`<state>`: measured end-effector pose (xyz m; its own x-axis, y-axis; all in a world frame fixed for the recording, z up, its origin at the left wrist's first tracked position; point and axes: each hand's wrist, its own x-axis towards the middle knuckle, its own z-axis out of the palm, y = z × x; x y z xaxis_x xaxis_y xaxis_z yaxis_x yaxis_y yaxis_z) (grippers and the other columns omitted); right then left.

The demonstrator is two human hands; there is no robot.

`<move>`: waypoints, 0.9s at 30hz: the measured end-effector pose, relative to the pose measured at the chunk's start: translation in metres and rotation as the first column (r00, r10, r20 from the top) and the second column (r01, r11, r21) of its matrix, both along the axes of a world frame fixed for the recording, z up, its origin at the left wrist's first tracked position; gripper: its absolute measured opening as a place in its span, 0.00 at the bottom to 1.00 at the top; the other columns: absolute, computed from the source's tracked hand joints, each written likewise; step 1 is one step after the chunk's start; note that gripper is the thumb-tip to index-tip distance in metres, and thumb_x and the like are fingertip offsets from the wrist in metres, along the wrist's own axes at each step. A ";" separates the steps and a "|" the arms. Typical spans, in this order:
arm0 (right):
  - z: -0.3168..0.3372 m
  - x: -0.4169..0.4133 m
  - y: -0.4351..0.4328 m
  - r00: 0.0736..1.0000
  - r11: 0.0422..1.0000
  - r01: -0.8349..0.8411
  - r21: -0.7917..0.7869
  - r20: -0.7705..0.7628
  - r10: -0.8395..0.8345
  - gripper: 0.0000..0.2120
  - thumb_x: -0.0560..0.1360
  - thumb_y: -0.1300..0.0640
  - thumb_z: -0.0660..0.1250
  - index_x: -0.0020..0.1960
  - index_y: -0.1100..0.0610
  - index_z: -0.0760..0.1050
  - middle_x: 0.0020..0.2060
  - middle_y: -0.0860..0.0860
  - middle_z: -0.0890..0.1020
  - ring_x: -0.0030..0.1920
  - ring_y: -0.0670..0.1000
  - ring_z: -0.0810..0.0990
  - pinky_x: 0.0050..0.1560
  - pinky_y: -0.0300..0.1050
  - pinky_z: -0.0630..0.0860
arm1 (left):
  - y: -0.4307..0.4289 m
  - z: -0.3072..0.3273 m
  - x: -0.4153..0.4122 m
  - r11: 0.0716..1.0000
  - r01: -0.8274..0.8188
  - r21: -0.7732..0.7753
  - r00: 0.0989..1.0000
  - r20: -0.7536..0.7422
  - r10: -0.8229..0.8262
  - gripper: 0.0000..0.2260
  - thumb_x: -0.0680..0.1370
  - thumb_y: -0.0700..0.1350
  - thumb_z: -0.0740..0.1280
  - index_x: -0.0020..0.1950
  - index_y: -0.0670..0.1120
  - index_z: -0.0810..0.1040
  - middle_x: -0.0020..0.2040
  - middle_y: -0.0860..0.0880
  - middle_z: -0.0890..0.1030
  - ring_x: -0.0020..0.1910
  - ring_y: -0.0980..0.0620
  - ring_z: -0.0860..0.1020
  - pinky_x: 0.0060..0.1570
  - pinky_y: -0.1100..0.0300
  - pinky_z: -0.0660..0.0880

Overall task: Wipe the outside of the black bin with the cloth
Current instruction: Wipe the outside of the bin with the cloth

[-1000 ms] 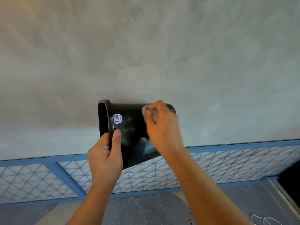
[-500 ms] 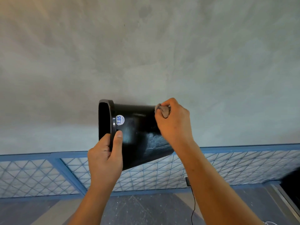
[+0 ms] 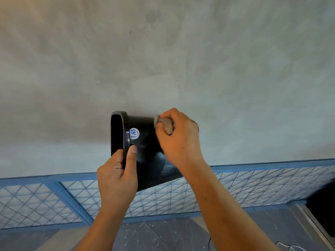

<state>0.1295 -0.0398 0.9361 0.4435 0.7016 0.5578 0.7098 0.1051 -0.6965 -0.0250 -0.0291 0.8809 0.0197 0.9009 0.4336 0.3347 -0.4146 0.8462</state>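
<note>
Clasped round the rim of the black bin [image 3: 147,160] is the left grip [image 3: 117,176]: the thumb is laid flat on the outer wall, just below a round white sticker [image 3: 134,133] printed "7.85" in blue, and the fingers are curled over the rim's edge. The bin is held up in the air on its side, with its mouth turned to the left and its narrower base end to the right, where it is hidden behind the other hand. The right grip [image 3: 181,140] is clenched on a bunched beige cloth [image 3: 165,125], which is pressed against the upper part of the bin's outer wall, near the base end.

A mottled grey plaster wall [image 3: 163,60] is seen behind the bin. Along its foot a blue-framed panel of diamond wire mesh [image 3: 253,187] is set. A dark grey floor [image 3: 163,236] flecked with white is seen below, and a white cable [image 3: 290,248] is seen lying on it at the lower right. A dark object [image 3: 324,211] is cut off by the right edge and cannot be identified.
</note>
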 end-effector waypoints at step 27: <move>-0.008 0.121 -0.073 0.984 0.986 -0.147 -0.074 0.094 0.154 0.06 0.73 0.60 0.74 0.49 0.53 0.83 0.41 0.46 0.83 0.40 0.46 0.80 0.44 0.47 0.79 | -0.042 0.004 0.092 0.987 -0.077 -0.139 0.995 0.045 0.084 0.24 0.85 0.56 0.62 0.35 0.43 0.74 0.29 0.47 0.75 0.31 0.54 0.73 0.34 0.54 0.69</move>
